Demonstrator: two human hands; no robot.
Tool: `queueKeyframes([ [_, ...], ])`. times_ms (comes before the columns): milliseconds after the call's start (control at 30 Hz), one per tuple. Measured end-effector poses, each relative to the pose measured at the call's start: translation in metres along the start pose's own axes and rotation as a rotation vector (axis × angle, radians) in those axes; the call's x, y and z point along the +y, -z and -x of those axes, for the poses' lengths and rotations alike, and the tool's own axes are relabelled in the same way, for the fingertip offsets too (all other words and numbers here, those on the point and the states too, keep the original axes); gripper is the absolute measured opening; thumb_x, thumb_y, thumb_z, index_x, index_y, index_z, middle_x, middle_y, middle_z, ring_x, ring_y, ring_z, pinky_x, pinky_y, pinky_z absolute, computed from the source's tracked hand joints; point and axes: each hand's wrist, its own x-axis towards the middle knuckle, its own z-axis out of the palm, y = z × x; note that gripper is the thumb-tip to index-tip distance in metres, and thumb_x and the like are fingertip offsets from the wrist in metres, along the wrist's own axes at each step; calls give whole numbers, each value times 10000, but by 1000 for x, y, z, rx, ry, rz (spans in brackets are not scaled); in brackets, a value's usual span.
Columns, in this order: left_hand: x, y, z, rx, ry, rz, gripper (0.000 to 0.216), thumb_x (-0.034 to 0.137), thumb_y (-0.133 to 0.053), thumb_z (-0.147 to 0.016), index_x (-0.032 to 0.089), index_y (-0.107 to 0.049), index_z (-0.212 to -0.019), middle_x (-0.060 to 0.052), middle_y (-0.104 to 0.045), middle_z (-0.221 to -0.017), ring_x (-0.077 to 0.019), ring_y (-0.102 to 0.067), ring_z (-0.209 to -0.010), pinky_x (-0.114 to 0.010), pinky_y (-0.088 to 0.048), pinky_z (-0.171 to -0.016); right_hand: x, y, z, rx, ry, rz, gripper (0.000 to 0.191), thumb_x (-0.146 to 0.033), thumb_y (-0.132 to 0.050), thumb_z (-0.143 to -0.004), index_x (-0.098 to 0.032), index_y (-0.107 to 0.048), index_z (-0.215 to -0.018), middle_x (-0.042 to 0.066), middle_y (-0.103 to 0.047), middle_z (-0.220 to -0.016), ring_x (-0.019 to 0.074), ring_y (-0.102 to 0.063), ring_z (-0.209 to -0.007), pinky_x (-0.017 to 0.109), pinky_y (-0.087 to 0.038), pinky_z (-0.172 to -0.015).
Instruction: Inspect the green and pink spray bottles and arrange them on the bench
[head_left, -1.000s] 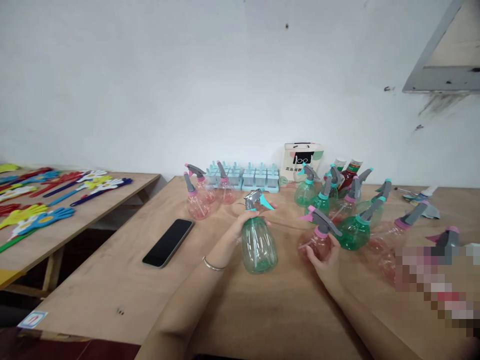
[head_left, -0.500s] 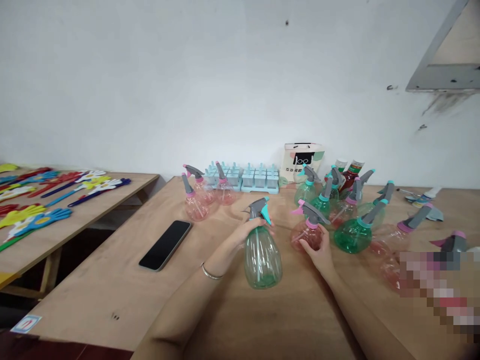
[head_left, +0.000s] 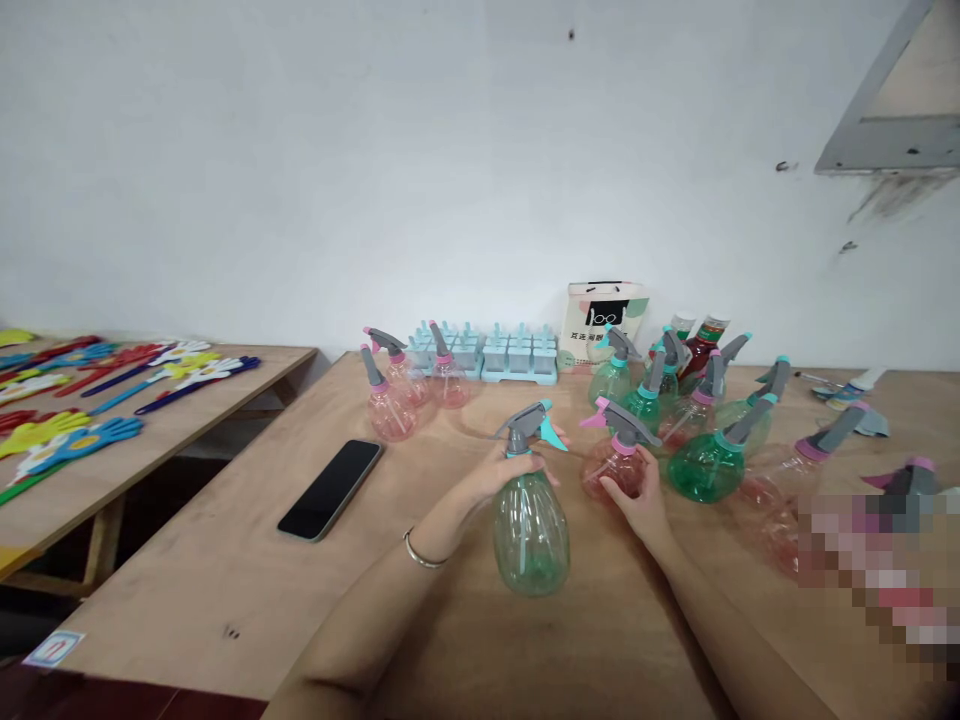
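Note:
My left hand (head_left: 501, 472) is wrapped round the neck of a clear green spray bottle (head_left: 529, 530) with a grey head and teal trigger, which stands upright near the middle of the wooden table (head_left: 225, 570). A thin bracelet sits on that wrist. My right hand (head_left: 636, 497) cups the belly of a pink spray bottle (head_left: 616, 462) with a grey head and pink trigger, just right of the green one.
Several more green and pink spray bottles (head_left: 712, 445) crowd the right of the table. Three pink ones (head_left: 394, 395) stand at the back left by blue ice-pop moulds (head_left: 487, 352) and a small box (head_left: 600, 315). A black phone (head_left: 330, 487) lies left. Coloured hand clappers (head_left: 82, 400) cover a side table.
My left hand has brought the green bottle slightly nearer and turned its head. My right hand has slid the pink bottle leftward, closer to the green one.

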Motion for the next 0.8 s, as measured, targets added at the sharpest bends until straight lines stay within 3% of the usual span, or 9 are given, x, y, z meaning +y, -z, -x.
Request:
queueKeyframes([
  [67,0,-1,-1,-20,-3,-4,532,309,-799,-621,170,-620,-1103,-121,-722,-1133,-169,-706,-616,-282,-542,-609,0,0,0,-1,-3,-3,750,-533,-774,-696,-233,-441,-1297,129,-531,-1326,311,-526,-1253,546,-390,-1109],
  [167,-3,-2,0,30,-31,-15,421,353,-807,-624,149,-631,-947,-78,-725,-942,-159,-683,-590,-281,-534,-595,2,0,1,-12,-9,-8,759,-530,-777,-694,-231,-435,-1303,131,-524,-1333,314,-517,-1263,550,-381,-1116],
  [233,-4,-4,1,-13,-46,-82,357,359,-810,-637,149,-627,-860,-50,-698,-865,-161,-678,-612,-293,-542,-618,3,0,1,-12,-13,-6,765,-533,-779,-690,-229,-435,-1303,132,-522,-1333,318,-513,-1266,558,-373,-1120],
  [367,-2,-8,3,-180,-63,-184,353,368,-778,-704,157,-661,-963,-97,-689,-1092,-152,-681,-675,-314,-553,-673,3,0,0,-11,-15,-2,768,-538,-772,-696,-228,-432,-1311,138,-519,-1345,322,-516,-1269,559,-381,-1115],
  [467,-4,-8,2,-115,-38,-136,437,384,-783,-703,171,-653,-1061,-108,-678,-1162,-151,-692,-661,-310,-549,-664,2,1,0,-17,0,-2,755,-531,-769,-705,-228,-435,-1310,138,-527,-1341,316,-528,-1261,546,-396,-1109],
  [600,-13,-7,1,77,-64,-50,457,446,-829,-637,161,-636,-938,-47,-696,-898,-157,-687,-611,-294,-543,-638,3,1,1,-15,6,0,752,-539,-764,-708,-228,-437,-1310,133,-532,-1338,313,-531,-1261,547,-396,-1112],
  [667,-14,-8,2,69,-75,-89,455,477,-828,-635,155,-633,-891,-43,-688,-877,-156,-684,-619,-299,-543,-659,3,1,1,-10,-1,6,757,-545,-766,-701,-228,-440,-1307,132,-531,-1336,313,-528,-1263,548,-391,-1115],
  [800,-10,-12,3,-33,-36,-226,514,510,-784,-696,159,-640,-1042,-59,-698,-851,-178,-682,-675,-305,-532,-675,1,1,1,-11,-27,-4,765,-548,-773,-688,-232,-442,-1301,131,-527,-1337,315,-520,-1266,549,-386,-1115],
])
